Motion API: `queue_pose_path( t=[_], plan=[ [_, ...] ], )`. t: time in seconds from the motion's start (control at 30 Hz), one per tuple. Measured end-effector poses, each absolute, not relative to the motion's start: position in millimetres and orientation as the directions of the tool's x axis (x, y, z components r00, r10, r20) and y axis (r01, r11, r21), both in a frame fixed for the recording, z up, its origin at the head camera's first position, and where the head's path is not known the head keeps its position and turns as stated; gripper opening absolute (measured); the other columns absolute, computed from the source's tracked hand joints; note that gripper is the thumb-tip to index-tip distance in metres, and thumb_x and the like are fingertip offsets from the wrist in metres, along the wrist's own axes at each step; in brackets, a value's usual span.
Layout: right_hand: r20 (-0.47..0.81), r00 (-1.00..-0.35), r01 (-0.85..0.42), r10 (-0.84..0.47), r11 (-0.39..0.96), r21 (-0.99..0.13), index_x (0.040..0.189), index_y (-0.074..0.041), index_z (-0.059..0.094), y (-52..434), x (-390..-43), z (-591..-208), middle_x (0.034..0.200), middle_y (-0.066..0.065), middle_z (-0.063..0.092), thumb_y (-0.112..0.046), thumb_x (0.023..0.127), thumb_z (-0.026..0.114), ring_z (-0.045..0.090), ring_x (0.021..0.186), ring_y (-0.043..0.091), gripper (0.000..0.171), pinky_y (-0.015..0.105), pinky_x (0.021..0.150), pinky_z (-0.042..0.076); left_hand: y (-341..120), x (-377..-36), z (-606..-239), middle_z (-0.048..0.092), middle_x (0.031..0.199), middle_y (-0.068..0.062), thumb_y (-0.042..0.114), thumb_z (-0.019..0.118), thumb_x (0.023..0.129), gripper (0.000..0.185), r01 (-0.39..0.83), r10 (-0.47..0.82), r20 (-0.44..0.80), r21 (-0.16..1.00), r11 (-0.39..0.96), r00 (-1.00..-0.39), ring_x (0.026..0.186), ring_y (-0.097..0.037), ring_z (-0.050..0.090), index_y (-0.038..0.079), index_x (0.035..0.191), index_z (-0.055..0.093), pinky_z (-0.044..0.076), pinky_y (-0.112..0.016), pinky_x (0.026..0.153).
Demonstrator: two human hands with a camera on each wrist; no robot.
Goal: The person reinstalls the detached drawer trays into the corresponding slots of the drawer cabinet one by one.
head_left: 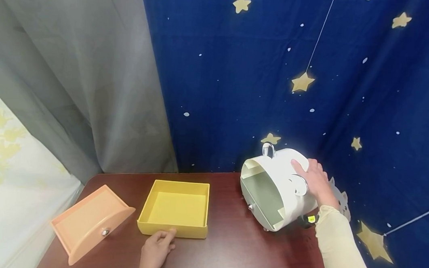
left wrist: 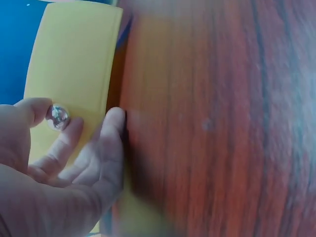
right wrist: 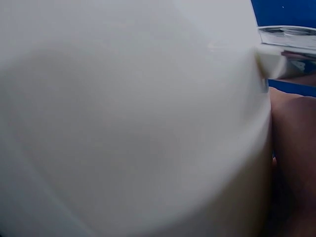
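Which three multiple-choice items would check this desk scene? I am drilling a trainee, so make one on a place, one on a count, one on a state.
1. Where does the right hand rest?
A. on the white cabinet
B. in the orange drawer
C. flat on the table

2. How many drawers lie out on the table?
A. none
B. two
C. four

3. What does the left hand do at the yellow drawer?
A. hangs far from it
B. lies inside it
C. holds its knob at the front

Key: 1 A, the head view shows the palm against the white cabinet, which is tilted. 2 B, the orange drawer and the yellow one lie side by side. 3 C, the left wrist view shows fingers around the metal knob.
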State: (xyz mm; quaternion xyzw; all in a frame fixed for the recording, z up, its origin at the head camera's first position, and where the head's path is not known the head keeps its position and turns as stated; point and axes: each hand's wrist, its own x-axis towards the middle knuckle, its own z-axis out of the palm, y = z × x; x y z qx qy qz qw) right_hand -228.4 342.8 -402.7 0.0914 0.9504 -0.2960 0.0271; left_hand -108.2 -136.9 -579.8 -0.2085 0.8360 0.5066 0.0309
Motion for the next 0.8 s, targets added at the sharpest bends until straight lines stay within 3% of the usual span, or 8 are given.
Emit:
queue_pose_path(
  t=[0.17, 0.3, 0.43, 0.6, 0.8],
  plan=[
    [-0.108, -0.981, 0.192, 0.159, 0.807, -0.558, 0.159, 0.003, 0.010, 343.2, -227.9, -403.7, 0.159, 0.035, 0.017, -0.082, 0.094, 0.029, 0.023, 0.136, 0.055, 0.110, 0.076, 0.106, 0.029, -138.1, -108.3, -577.6, 0.078, 0.083, 0.000, 0.065, 0.065, 0.090, 0.058, -0.430, -0.342, -0.324, 0.850, 0.304, -0.882, 0.075, -0.011, 0.073, 0.008, 0.098, 0.073, 0.054, -0.025, 0.070],
    [-0.114, -0.981, 0.195, 0.157, 0.805, -0.561, 0.159, 0.003, 0.009, 343.5, -228.3, -404.5, 0.158, 0.035, 0.017, -0.083, 0.093, 0.029, 0.023, 0.136, 0.055, 0.110, 0.076, 0.106, 0.029, -136.5, -110.5, -577.3, 0.077, 0.103, -0.007, 0.057, 0.068, 0.092, 0.052, -0.448, -0.346, -0.380, 0.883, 0.140, -0.858, 0.085, -0.013, 0.075, 0.005, 0.099, 0.070, 0.059, -0.025, 0.076],
    [-0.125, -0.979, 0.203, 0.160, 0.798, -0.567, 0.160, 0.002, 0.008, 343.7, -229.0, -404.7, 0.158, 0.035, 0.018, -0.083, 0.093, 0.029, 0.023, 0.136, 0.054, 0.111, 0.077, 0.105, 0.031, -134.5, -112.4, -577.9, 0.067, 0.120, -0.012, 0.042, 0.071, 0.094, 0.043, -0.413, -0.331, -0.400, 0.910, -0.033, -0.855, 0.090, -0.015, 0.076, 0.000, 0.097, 0.065, 0.061, -0.023, 0.082],
    [-0.131, -0.979, 0.205, 0.158, 0.799, -0.565, 0.160, 0.002, 0.008, 343.4, -229.6, -405.3, 0.159, 0.034, 0.017, -0.083, 0.093, 0.029, 0.022, 0.136, 0.054, 0.111, 0.077, 0.105, 0.030, -135.6, -112.4, -579.0, 0.066, 0.110, -0.008, 0.033, 0.070, 0.095, 0.035, -0.387, -0.339, -0.396, 0.917, -0.097, -0.853, 0.087, -0.013, 0.075, -0.001, 0.095, 0.062, 0.061, -0.022, 0.081],
    [-0.124, -0.979, 0.205, 0.163, 0.795, -0.571, 0.160, 0.001, 0.009, 343.5, -229.3, -405.7, 0.159, 0.034, 0.018, -0.083, 0.093, 0.029, 0.023, 0.136, 0.054, 0.110, 0.077, 0.104, 0.031, -137.7, -111.7, -579.6, 0.070, 0.096, -0.004, 0.034, 0.070, 0.095, 0.034, -0.391, -0.328, -0.399, 0.916, -0.093, -0.856, 0.085, -0.014, 0.075, 0.001, 0.094, 0.061, 0.061, -0.022, 0.080]
  ],
)
